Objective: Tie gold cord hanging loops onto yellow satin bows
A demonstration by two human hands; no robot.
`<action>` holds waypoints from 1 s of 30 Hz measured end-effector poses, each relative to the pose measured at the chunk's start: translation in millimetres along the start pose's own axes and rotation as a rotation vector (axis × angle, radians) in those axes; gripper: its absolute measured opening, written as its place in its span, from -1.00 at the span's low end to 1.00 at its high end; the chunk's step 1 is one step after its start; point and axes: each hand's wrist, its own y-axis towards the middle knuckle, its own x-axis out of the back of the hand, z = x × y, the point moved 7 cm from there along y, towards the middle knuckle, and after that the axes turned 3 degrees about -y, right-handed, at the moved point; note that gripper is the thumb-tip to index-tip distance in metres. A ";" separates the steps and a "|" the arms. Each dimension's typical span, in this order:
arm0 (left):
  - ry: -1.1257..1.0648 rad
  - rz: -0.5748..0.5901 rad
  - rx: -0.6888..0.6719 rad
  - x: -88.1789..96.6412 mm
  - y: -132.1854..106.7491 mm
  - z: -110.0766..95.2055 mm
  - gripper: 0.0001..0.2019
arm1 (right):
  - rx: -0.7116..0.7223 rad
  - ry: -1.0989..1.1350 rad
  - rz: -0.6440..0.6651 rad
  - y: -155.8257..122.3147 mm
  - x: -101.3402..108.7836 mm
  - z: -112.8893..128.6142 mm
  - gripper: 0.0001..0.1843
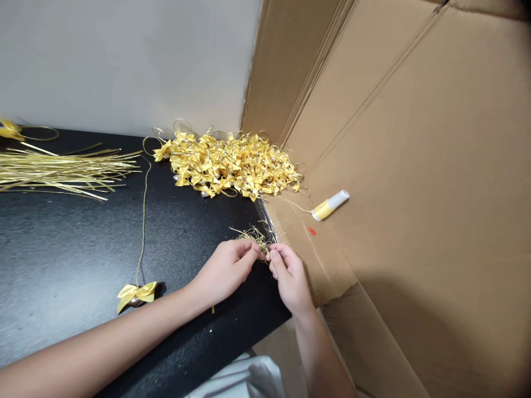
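Observation:
My left hand point(232, 265) and my right hand point(292, 279) meet fingertip to fingertip near the right edge of the black table. Both are closed in a pinch, and whatever lies between the fingers is too small to make out. Just behind them is a small heap of cut gold cord scraps point(253, 236). To the left of my left forearm, a yellow satin bow point(139, 293) with a shiny ball under it lies on the table. A long gold cord point(145, 215) runs from this bow toward the back.
A big pile of yellow bows with gold loops point(232, 163) sits at the back against a cardboard wall point(415, 166). Bundled gold strands point(58, 168) lie at left on the black table point(74, 237). A white tube with yellow tape point(331, 205) rests on the cardboard.

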 end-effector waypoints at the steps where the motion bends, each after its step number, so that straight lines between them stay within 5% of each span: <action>1: 0.001 -0.002 0.000 0.2 0.0 -0.1 -0.66 | -0.003 0.005 0.000 -0.1 -0.2 -0.3 -0.73; 8: -0.114 0.005 0.036 -2.5 1.1 1.3 -0.72 | -0.057 0.082 -0.017 0.1 0.5 -4.5 -0.69; 11: -0.390 -0.023 0.135 1.1 4.2 0.0 -0.78 | -0.075 0.139 -0.011 0.4 1.3 -4.9 -0.63; 18: -1.127 -0.321 0.205 38.2 14.3 -13.5 -0.74 | -0.102 0.415 0.010 -8.5 -5.4 0.5 -0.56; 24: -1.215 -0.337 0.128 48.2 11.2 -22.2 -0.66 | -0.226 0.601 0.000 -26.0 -31.9 3.6 -0.46; 30: -1.110 -0.227 -0.010 38.1 1.2 -18.3 -0.69 | -0.177 0.738 -0.123 -29.0 -42.0 9.1 -0.50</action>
